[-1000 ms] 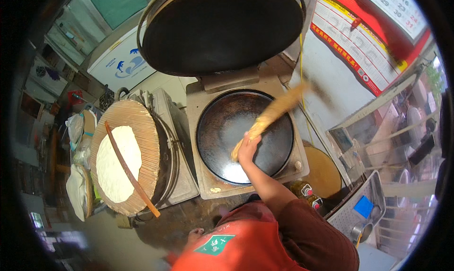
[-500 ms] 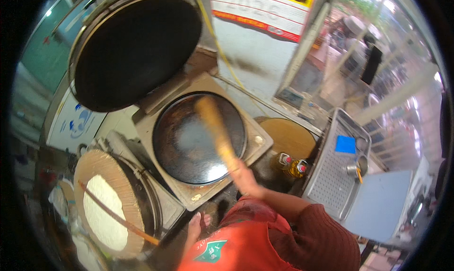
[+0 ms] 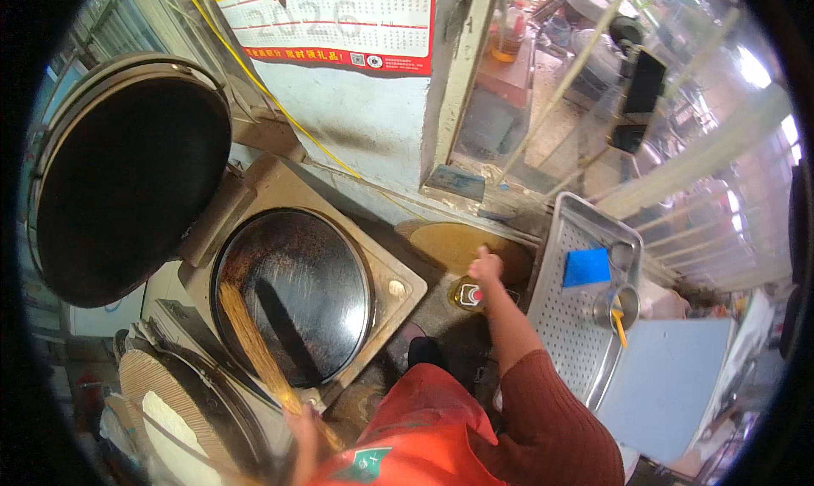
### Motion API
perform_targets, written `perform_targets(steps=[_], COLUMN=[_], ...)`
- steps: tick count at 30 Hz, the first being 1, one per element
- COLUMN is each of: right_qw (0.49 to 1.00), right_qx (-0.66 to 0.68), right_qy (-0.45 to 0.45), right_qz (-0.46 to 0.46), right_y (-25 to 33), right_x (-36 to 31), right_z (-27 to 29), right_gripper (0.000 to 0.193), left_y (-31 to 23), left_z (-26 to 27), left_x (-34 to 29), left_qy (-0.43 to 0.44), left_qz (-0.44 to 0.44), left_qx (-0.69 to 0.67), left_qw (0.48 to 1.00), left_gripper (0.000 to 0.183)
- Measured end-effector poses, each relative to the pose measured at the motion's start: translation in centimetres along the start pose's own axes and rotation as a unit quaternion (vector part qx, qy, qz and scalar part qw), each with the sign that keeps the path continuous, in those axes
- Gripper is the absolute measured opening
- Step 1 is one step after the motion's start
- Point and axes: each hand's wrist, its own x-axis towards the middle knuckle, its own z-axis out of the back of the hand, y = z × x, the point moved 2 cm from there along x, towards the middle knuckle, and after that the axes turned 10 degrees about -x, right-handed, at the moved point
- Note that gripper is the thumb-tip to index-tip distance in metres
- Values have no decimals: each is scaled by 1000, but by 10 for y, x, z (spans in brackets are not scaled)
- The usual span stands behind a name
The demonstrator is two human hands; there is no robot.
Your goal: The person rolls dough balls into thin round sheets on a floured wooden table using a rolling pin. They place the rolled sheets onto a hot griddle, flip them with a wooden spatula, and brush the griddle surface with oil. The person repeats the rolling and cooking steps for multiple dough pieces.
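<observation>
My left hand (image 3: 303, 439) is closed round the lower end of a long yellow-brown straw brush (image 3: 259, 346). The brush slants over the left side of a round, dark griddle (image 3: 339, 291) and casts a shadow on it. To the right of the griddle, my right hand (image 3: 486, 267) reaches out with a finger extended and nothing visible in it. It is over a round yellow-brown board (image 3: 441, 238), close to a bottle of yellow oil (image 3: 466, 294) with a red cap. The undersides of its fingers are hidden.
The griddle's large black lid (image 3: 131, 189) stands raised at the left. At lower left, a white sheet of dough (image 3: 174, 444) lies on a ribbed round pad (image 3: 153, 371). On the right, a perforated metal tray (image 3: 560, 342) holds a blue square (image 3: 587, 268) and a metal cup (image 3: 612, 310).
The straw brush has passed from my right hand to my left and swung to the griddle's left side. My right hand has moved right toward the oil bottles. The view has shifted right.
</observation>
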Motion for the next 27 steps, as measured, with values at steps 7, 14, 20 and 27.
perform_targets(steps=[7,14,20,27], right_qw=[996,974,974,996], right_qx=[23,137,133,80], right_qy=[-72,-82,-184,0], right_qz=[-57,-162,-9,40], right_y=[43,52,19,-28], right_x=[151,219,163,-124], right_z=[33,36,48,-8], right_gripper=[83,68,28,18], left_y=[11,1,11,27], left_z=[20,29,20,28], left_x=[-63,-67,-68,-63], left_qy=[-4,-136,-154,-146], left_qz=[-50,6,36,-2], left_qx=[101,106,66,42], left_qw=[994,985,985,988], left_gripper=[45,38,40,37])
